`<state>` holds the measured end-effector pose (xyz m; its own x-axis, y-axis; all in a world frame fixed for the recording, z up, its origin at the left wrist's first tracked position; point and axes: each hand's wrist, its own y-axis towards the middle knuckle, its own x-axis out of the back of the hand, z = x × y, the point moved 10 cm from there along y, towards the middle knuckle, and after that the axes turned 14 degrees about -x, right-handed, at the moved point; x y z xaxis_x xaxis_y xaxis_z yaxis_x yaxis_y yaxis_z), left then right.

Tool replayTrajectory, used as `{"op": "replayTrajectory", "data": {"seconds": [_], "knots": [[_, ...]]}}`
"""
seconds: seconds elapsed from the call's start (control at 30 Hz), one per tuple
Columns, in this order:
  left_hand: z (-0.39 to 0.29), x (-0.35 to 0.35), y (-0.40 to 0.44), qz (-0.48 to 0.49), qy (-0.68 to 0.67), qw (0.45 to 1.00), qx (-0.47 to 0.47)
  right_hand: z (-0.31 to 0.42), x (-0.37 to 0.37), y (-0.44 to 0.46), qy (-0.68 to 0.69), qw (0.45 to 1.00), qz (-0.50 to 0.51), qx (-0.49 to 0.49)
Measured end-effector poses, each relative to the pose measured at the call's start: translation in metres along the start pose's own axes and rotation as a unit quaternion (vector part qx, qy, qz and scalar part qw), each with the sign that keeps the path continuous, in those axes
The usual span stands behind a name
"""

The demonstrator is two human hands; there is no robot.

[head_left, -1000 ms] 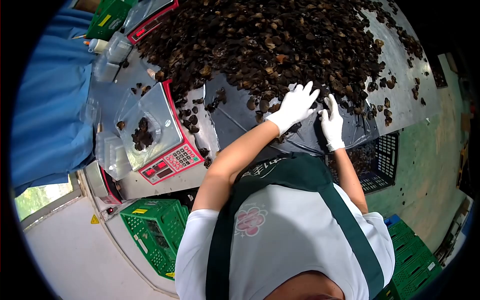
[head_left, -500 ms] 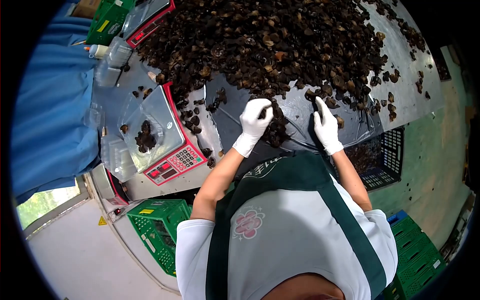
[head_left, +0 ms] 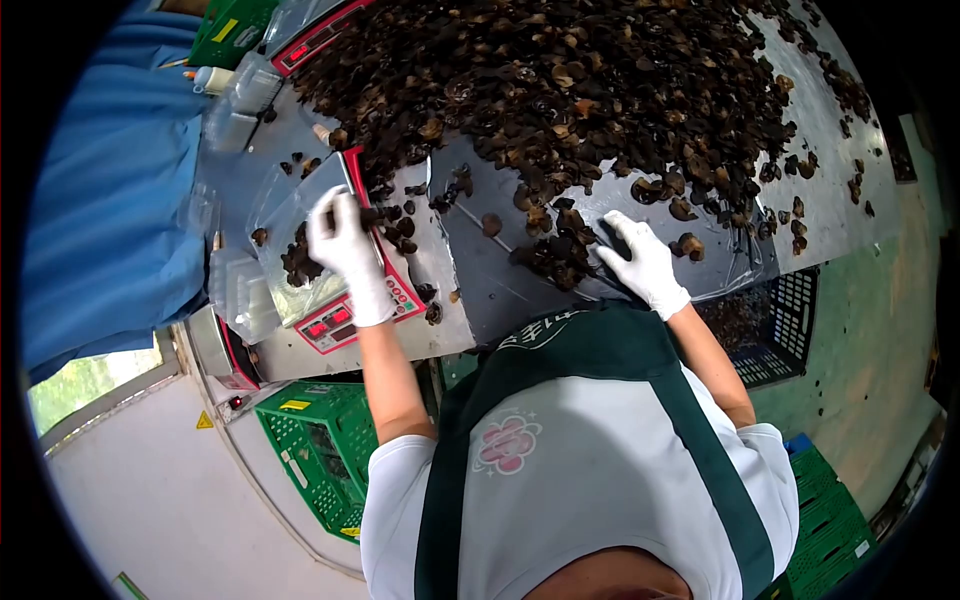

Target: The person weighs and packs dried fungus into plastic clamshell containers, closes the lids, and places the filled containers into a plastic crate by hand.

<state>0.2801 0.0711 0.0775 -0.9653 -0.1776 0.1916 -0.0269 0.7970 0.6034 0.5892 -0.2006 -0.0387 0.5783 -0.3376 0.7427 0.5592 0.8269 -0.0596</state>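
My left hand (head_left: 345,245), in a white glove, is over the digital scale (head_left: 395,275) with its fingers curled together. A dark bit of wood ear mushroom shows between the fingertips. Beneath it, a clear plastic container (head_left: 283,215) on the scale's plate holds a small clump of dark wood ear mushrooms (head_left: 300,262). My right hand (head_left: 645,265), gloved too, rests with thumb and fingers apart on the dark sheet. Beside its fingertips lies a small heap of wood ear mushrooms (head_left: 562,252). The large pile (head_left: 560,100) spreads across the table beyond both hands.
A second scale (head_left: 315,40) stands at the far left, near stacked clear containers (head_left: 245,95). A green crate (head_left: 320,450) sits below the table's left end. On the right, a black basket (head_left: 790,325) stands under the edge, with green crates (head_left: 830,520) nearer me.
My left hand has moved left from the small heap to above the scale. My right hand has shifted slightly nearer the heap, fingers spread. The view has turned a little.
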Motion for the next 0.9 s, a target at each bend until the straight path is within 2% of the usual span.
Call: {"op": "replayTrajectory", "data": {"seconds": [0.03, 0.1, 0.17, 0.2, 0.23, 0.27, 0.3, 0.33, 0.37, 0.43, 0.47, 0.57, 0.63, 0.7, 0.77, 0.83, 0.9], "knots": [[0.022, 0.030, 0.013, -0.050, -0.028, 0.997, 0.041, 0.001, -0.012, 0.001, -0.009, 0.998, 0.062, -0.019], [0.005, 0.079, 0.043, -0.110, 0.083, 0.989, -0.055, 0.018, -0.022, -0.002, -0.033, 0.994, 0.098, 0.023], [0.014, 0.118, 0.060, -0.135, 0.175, 0.969, -0.110, 0.034, -0.034, -0.004, -0.087, 0.984, 0.149, 0.034], [0.040, 0.132, 0.064, -0.129, 0.136, 0.980, -0.072, 0.036, -0.043, -0.005, -0.112, 0.979, 0.169, 0.026], [0.053, 0.143, 0.064, -0.131, 0.136, 0.979, -0.073, 0.035, -0.052, -0.005, -0.138, 0.972, 0.188, 0.018], [0.059, 0.134, 0.067, -0.025, 0.264, 0.959, -0.105, 0.032, -0.058, -0.004, -0.138, 0.972, 0.188, 0.020], [0.071, 0.124, 0.067, 0.083, 0.384, 0.910, -0.133, 0.025, -0.061, 0.001, -0.103, 0.982, 0.157, 0.012], [0.096, 0.118, 0.064, 0.182, 0.425, 0.880, -0.109, 0.018, -0.061, 0.007, -0.069, 0.990, 0.126, 0.003], [0.091, 0.113, 0.059, 0.172, 0.389, 0.905, -0.023, 0.014, -0.062, 0.013, -0.029, 0.994, 0.110, 0.003], [0.094, 0.112, 0.060, 0.162, 0.395, 0.901, -0.071, 0.006, -0.059, 0.025, 0.017, 0.999, 0.046, 0.005], [0.081, 0.106, 0.058, 0.156, 0.418, 0.890, -0.092, 0.008, -0.054, 0.030, 0.060, 0.996, 0.056, -0.031], [0.041, 0.076, 0.052, 0.156, 0.529, 0.823, -0.133, 0.020, -0.056, 0.041, 0.073, 0.996, 0.044, -0.028], [0.020, 0.054, 0.046, 0.155, 0.559, 0.797, -0.166, 0.035, -0.066, 0.041, 0.060, 0.996, 0.061, 0.011], [0.004, 0.031, 0.035, 0.142, 0.476, 0.841, -0.213, 0.056, -0.075, 0.037, 0.049, 0.989, 0.133, 0.041], [-0.020, -0.002, 0.013, 0.150, 0.360, 0.877, -0.282, 0.065, -0.072, 0.034, 0.046, 0.986, 0.144, 0.066], [-0.030, -0.042, -0.024, 0.222, 0.198, 0.924, -0.239, 0.069, -0.066, 0.034, 0.085, 0.979, 0.174, 0.070], [-0.018, -0.082, -0.077, 0.310, 0.117, 0.917, -0.224, 0.057, -0.050, 0.038, 0.116, 0.980, 0.158, 0.023]]}}
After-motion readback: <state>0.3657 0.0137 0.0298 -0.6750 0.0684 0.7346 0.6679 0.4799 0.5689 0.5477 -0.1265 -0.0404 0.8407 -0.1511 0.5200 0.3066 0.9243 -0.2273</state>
